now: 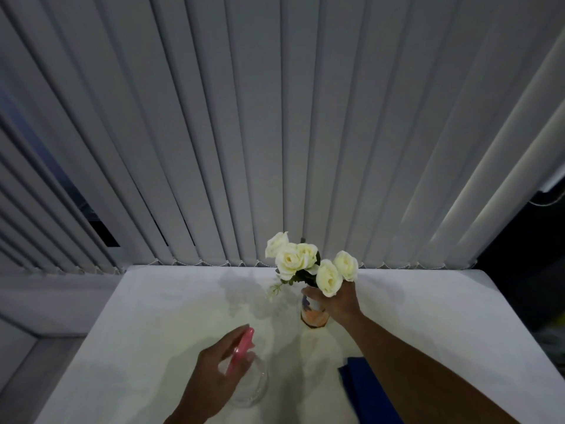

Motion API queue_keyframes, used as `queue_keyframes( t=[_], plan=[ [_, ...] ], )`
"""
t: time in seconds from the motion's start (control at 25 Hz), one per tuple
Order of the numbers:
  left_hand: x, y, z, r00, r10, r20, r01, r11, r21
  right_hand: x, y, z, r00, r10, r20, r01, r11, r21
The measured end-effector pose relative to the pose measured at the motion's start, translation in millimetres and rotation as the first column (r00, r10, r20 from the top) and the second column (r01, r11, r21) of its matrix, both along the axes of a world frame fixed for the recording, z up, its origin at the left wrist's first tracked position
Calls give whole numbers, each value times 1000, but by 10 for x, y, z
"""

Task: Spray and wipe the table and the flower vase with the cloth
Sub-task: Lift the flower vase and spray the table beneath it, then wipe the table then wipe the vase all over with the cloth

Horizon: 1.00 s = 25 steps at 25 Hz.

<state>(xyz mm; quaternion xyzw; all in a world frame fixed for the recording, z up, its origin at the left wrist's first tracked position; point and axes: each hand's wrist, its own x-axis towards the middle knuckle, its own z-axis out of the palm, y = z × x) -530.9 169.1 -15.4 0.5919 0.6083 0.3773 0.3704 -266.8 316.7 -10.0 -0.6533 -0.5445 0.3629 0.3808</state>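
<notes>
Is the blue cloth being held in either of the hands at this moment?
No, the blue cloth lies on the table, under the right forearm.

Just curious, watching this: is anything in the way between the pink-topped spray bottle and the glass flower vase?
Nothing visible is. The left hand holds the clear, pink-topped spray bottle; only bare white table separates it from the glass vase of white roses, gripped by the right hand.
</notes>
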Motion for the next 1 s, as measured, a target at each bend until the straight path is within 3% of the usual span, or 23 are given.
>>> queue_keyframes(
  t=[0.12, 0.2, 0.32, 0.44, 0.52, 0.68, 0.84, 1.0],
  plan=[
    [155, 301, 187, 998, -23, -67, 22, 999, -25, 59, -35, 90, 992, 114, 61, -105, 985, -135],
    [351, 572, 219, 969, -81, -235, 74, 997, -38, 167, -59, 50, 961, 222, 165, -182, 957, -227],
    [757, 855, 220, 869, -197, -455, 105, 970, -219, 462, -202, -64, 873, 348, 343, -195, 892, -408],
    [1098, 980, 152, 776, -298, -556, 85, 923, -375, 824, -456, -307, 855, 359, 374, -150, 862, -485],
    [1275, 1076, 62, 831, -287, -476, 107, 923, -369, 1009, -679, -480, 817, 409, 406, -151, 831, -535],
    [1498, 1193, -57, 989, -84, -120, 57, 975, -216, 1106, -1159, -801, 686, 533, 495, -184, 786, -590],
    [1599, 1363, -206, 998, 33, 59, -22, 983, -181, 969, -1304, -934, 567, 484, 666, -158, 858, -489],
    [1637, 1447, -288, 992, 110, 58, -101, 985, -143, 928, -1255, -1055, 535, 428, 728, -137, 895, -425]
  ],
)
